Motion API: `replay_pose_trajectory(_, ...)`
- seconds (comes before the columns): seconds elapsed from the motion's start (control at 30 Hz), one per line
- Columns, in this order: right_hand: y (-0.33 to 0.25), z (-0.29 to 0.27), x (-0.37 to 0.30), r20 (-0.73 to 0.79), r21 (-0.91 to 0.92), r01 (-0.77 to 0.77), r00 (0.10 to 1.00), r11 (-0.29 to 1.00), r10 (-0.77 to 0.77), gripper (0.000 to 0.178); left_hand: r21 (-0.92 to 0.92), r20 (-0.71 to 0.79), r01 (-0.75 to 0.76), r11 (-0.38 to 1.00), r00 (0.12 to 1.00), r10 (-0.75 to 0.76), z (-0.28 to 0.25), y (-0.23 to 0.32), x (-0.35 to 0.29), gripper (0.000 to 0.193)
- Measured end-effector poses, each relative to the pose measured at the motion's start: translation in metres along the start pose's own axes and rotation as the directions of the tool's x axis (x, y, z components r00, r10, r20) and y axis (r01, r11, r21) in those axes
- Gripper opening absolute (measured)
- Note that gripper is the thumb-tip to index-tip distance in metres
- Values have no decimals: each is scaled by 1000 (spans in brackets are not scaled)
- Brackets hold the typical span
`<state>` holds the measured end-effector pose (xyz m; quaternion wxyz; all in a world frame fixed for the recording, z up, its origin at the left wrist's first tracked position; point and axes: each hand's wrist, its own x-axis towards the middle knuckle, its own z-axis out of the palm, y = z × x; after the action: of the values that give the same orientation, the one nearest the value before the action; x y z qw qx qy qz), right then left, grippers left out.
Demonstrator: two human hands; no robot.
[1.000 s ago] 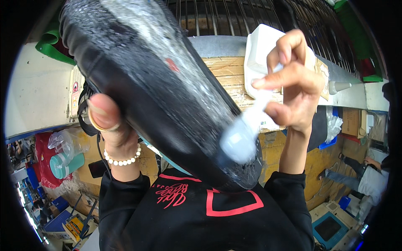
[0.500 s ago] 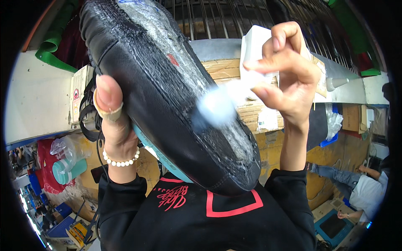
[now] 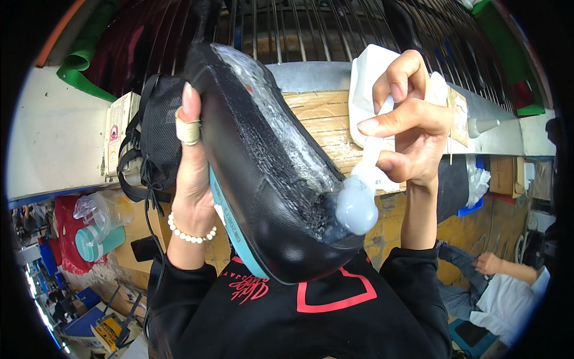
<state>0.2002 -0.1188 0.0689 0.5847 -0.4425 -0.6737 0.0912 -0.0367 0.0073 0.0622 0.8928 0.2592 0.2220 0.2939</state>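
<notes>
A black leather shoe upper (image 3: pixel 254 203) on a turquoise last (image 3: pixel 239 236) is tilted sole side up in front of my chest. Along its underside runs a pale grey strip with wet-looking black edges. My left hand (image 3: pixel 194 185), its thumb wrapped in beige tape, grips the upper's left side; the other fingers are hidden behind it. In my right hand (image 3: pixel 421 122), a white-handled applicator brush (image 3: pixel 357 206) is pinched between thumb and fingers. Its rounded, whitish, glossy head touches the near end of the underside, at the right edge.
Beyond the upper, a white tray-like container (image 3: pixel 369 69) stands on cardboard (image 3: pixel 317 113), near a white nozzle (image 3: pixel 483 127). Metal bars (image 3: pixel 293 30) line the far side. A black mesh bag (image 3: pixel 164 119) sits at left. Another person (image 3: pixel 508 287) is at lower right.
The upper has dropped lower and farther from the camera, its far end shifting right. My right hand has drawn the brush down and right to the upper's near end.
</notes>
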Motion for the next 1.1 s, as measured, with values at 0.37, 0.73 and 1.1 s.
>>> replay_pose_trajectory(0.37,16,35,18,42,145,36,998,989,-42,37,-228,311,432,873,882,-355,-14,-29,-11,67)
replay_pose_trajectory(0.73,29,59,28,166,364,-139,983,921,82,33,31,560,539,841,688,-462,6,-52,-22,69)
replay_pose_trajectory(1.1,45,46,25,272,354,-167,960,920,70,33,-317,832,923,-219,159,-532,12,-58,0,82)
